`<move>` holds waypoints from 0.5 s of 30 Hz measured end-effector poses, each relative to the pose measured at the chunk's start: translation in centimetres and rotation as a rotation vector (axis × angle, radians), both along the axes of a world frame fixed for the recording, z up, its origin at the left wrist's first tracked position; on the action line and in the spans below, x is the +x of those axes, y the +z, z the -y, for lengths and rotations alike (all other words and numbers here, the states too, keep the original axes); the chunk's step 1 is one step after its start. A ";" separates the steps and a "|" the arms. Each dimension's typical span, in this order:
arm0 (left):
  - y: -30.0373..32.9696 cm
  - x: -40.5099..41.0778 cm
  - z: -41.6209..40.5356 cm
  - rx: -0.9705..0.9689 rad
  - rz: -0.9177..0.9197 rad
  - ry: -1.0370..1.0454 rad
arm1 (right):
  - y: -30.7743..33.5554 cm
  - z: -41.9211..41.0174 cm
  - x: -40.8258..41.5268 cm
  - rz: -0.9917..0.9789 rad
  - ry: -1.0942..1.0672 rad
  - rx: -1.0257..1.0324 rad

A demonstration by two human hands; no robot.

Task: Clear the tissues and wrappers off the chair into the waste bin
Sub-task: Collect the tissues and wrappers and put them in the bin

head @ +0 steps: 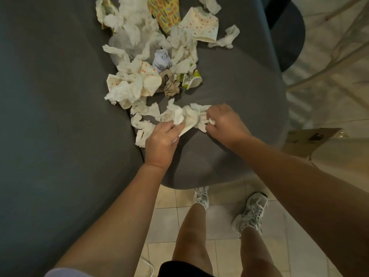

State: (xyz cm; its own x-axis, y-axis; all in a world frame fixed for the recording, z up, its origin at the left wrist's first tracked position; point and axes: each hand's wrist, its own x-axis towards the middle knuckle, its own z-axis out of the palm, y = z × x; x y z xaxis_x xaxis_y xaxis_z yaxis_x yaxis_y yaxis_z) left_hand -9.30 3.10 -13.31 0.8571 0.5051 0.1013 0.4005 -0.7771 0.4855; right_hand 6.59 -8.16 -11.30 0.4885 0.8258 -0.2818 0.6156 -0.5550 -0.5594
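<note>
A dark grey upholstered chair seat (229, 80) is littered with crumpled white tissues (137, 37), dotted paper wrappers (201, 25), a yellow patterned wrapper (165, 13), a brown paper ball (170, 86) and a green-printed paper cup (191, 79). Near the seat's front, my left hand (159, 140) and my right hand (225, 122) both grip a bunch of white tissues (187, 115) lying between them. More tissue scraps (141, 126) lie just left of my left hand. No waste bin is clearly visible.
A cardboard box flap (311, 138) shows at the right beside the chair. The chair's grey arm or back (50, 116) fills the left. Beige floor tiles (219, 214) and my legs and white sneakers (251, 212) are below.
</note>
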 end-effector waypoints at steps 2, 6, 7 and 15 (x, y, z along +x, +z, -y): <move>0.4 0.1 0.8 0.041 0.034 -0.044 | 0.3 1.5 0.1 0.005 -0.038 0.015; 1.9 1.4 2.5 0.095 0.085 -0.112 | 1.5 4.5 0.6 0.057 -0.166 0.096; 2.4 1.9 3.0 0.104 0.109 -0.135 | 1.9 5.3 0.8 0.072 -0.208 0.117; 6.4 4.9 7.5 0.144 0.195 -0.264 | 5.6 12.4 3.2 0.227 -0.423 0.334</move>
